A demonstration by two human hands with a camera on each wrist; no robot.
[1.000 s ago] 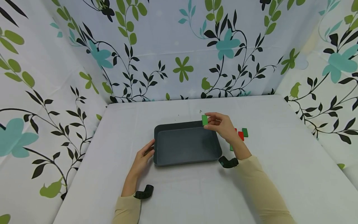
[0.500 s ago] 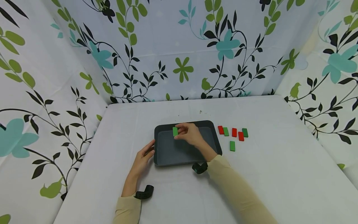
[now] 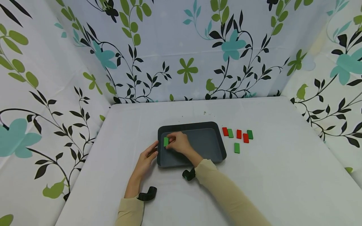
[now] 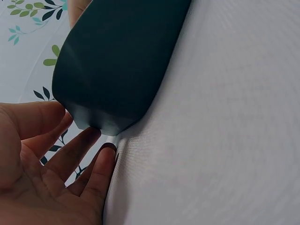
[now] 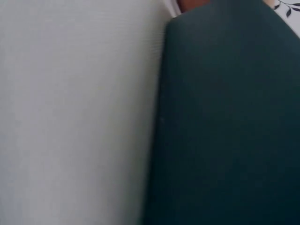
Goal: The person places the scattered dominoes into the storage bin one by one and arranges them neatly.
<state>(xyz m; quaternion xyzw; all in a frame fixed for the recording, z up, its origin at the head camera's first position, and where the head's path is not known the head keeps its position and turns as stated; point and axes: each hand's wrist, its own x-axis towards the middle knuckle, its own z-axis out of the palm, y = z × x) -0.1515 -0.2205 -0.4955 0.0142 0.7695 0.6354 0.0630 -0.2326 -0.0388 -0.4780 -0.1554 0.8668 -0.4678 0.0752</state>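
A dark grey rectangular tray (image 3: 195,147) lies on the white table. My right hand (image 3: 179,143) is over its left part and pinches a green rectangular block (image 3: 166,142), held on edge; whether the block touches the tray floor I cannot tell. At the tray's left side, my left hand (image 3: 145,161) rests its fingertips against the outer wall. The left wrist view shows those extended fingers (image 4: 77,150) touching the tray's end wall (image 4: 108,84). In the right wrist view the tray's side (image 5: 225,117) hides most of the right hand and the block.
Right of the tray lie several loose blocks on the table: red ones, such as a red block (image 3: 238,134), and green ones, such as a green block (image 3: 237,147) nearer the front. A patterned curtain (image 3: 186,50) rises behind the table and at both sides.
My right hand has carried the green block leftward from the tray's far right corner to its left part, and lower. The left hand has stayed at the tray's left side.
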